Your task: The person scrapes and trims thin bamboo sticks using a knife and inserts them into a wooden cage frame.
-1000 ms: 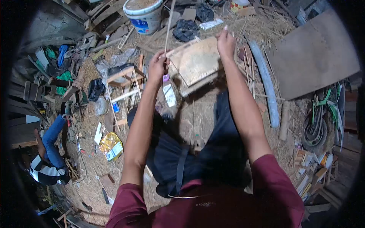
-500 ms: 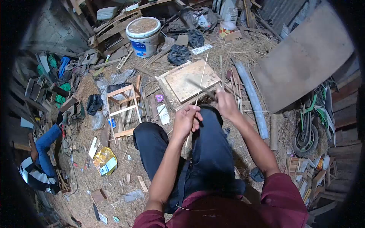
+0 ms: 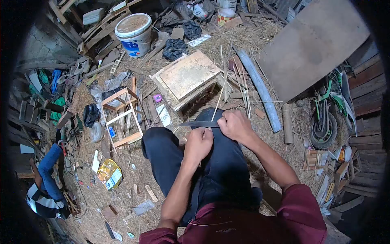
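My right hand (image 3: pixel 235 127) is closed on a knife (image 3: pixel 198 123), its dark blade lying crosswise and pointing left above my thigh. In my left hand (image 3: pixel 199 143), shut just below the blade, is a thin pale wooden strip (image 3: pixel 219 99) that slants up and away past my knee. The blade lies across the strip close to my left thumb; whether it bites into it I cannot tell. Beyond my knees stands a low wooden bench (image 3: pixel 189 77) with a dusty top.
A small wooden frame (image 3: pixel 122 116) stands left of my knees, near a pink tape measure (image 3: pixel 157 98). Behind are a white bucket (image 3: pixel 134 36) and black bags. To the right lie a bluish roll (image 3: pixel 260 89), a leaning board (image 3: pixel 315 49) and a motorcycle (image 3: pixel 325 118). Another person (image 3: pixel 50 175) is at far left.
My right hand has brought the knife down and inward, so its blade now crosses the strip by my left hand. My left hand has closed more tightly. The view has shifted slightly.
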Tool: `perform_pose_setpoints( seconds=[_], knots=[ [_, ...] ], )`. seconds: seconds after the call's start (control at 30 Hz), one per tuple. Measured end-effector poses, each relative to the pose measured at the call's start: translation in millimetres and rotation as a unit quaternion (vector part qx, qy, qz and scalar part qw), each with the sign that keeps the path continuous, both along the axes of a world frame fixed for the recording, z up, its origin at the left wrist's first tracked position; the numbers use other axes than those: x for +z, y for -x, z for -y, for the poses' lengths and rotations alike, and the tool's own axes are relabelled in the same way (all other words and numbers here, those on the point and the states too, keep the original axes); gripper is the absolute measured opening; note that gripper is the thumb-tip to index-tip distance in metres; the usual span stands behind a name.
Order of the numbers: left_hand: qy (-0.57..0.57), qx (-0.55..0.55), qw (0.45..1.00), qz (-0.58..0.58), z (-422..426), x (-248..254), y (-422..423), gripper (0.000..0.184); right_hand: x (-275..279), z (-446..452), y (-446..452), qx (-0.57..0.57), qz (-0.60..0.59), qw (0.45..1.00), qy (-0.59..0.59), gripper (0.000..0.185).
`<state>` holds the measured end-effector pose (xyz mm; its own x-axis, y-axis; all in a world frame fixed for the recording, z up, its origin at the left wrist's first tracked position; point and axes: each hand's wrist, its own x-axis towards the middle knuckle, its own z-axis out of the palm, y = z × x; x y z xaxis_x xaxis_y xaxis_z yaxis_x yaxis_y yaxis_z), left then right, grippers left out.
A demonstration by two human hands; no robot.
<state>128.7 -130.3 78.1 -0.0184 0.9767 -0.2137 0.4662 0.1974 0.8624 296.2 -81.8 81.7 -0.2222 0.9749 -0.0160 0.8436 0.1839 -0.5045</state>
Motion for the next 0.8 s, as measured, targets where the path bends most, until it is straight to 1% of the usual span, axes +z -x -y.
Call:
perform_pose_setpoints(
  seconds=[0.03, 0.13, 0.23, 0.37, 0.43, 0.53, 0.63, 0.67, 0.73, 0.77, 0.8],
  knots=[
    [-0.011, -0.004, 1.0, -0.011, 1, -3, -1, 0.034, 3, 0, -1, 0.003, 0.005, 1.0, 0.006, 0.039],
    [-0.031, -0.012, 0.998, 0.059, 3, -10, -5, 0.032, 2, 0, -7, 0.014, 0.015, 1.0, 0.016, 0.038],
    [0.035, -0.035, 0.997, 0.063, -4, -1, -4, 0.032, 4, -1, -13, 0.018, 0.012, 0.999, 0.024, 0.038],
    [0.033, -0.024, 0.996, 0.085, -3, 1, -18, 0.03, -3, -3, -27, 0.014, 0.02, 0.999, 0.035, 0.04],
    [0.018, -0.019, 0.994, 0.109, 6, -5, -23, 0.028, -6, -4, -31, 0.008, 0.027, 0.999, 0.041, 0.041],
    [0.038, -0.005, 0.986, 0.163, 27, -12, -23, 0.027, -11, -4, -37, -0.005, 0.035, 0.998, 0.043, 0.042],
    [0.079, -0.014, 0.976, 0.205, 57, -14, -12, 0.027, -9, -4, -38, -0.009, 0.036, 0.998, 0.046, 0.043],
    [0.056, -0.01, 0.981, 0.187, 54, -15, -12, 0.027, -8, -3, -37, -0.01, 0.034, 0.998, 0.049, 0.043],
    [0.005, 0.006, 0.988, 0.153, 33, -16, -20, 0.028, -4, 0, -32, 0.028, 0.043, 0.997, 0.064, 0.043],
    [-0.09, 0.008, 0.988, 0.124, 17, -15, -25, 0.029, -2, -1, -30, 0.045, 0.048, 0.995, 0.068, 0.043],
    [-0.068, -0.002, 0.991, 0.114, 11, -12, -25, 0.029, -3, -2, -30, 0.048, 0.047, 0.996, 0.066, 0.043]
  ],
)
